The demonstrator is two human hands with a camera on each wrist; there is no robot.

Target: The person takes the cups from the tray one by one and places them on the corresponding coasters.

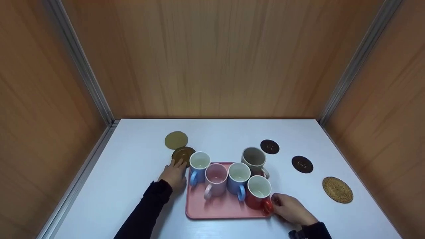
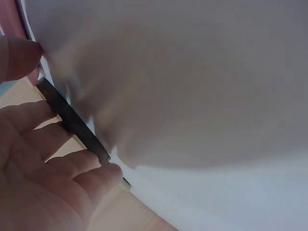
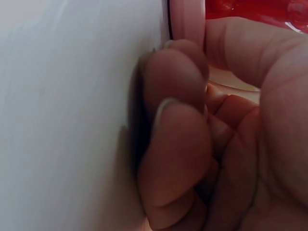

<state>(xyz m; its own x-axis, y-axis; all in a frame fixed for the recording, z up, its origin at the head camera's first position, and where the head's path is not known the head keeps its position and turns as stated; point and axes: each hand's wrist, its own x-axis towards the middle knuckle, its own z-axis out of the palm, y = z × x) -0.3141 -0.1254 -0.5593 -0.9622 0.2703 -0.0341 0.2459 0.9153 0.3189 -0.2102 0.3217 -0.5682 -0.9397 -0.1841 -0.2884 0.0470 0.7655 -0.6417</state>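
My left hand (image 1: 174,175) reaches to the tray's left side, its extended fingers touching the near edge of a round brown coaster (image 1: 182,152). In the left wrist view the coaster's dark rim (image 2: 72,120) lies along the fingertips, and the thumb is apart from it, by the pink tray. My right hand (image 1: 290,209) grips the right edge of the pink tray (image 1: 220,209) with curled fingers, the thumb on its rim (image 3: 187,21). Right beside these fingers is the handle of a red mug (image 1: 255,200). On the tray stand also a pink mug (image 1: 215,186) and two blue mugs (image 1: 237,186).
A grey mug (image 1: 252,164) stands at the tray's back right corner. Behind the brown coaster lies an olive coaster (image 1: 176,139). To the right are two dark coasters (image 1: 269,146) and a woven one (image 1: 337,190). Wooden panels (image 1: 212,59) enclose the white table (image 1: 142,132).
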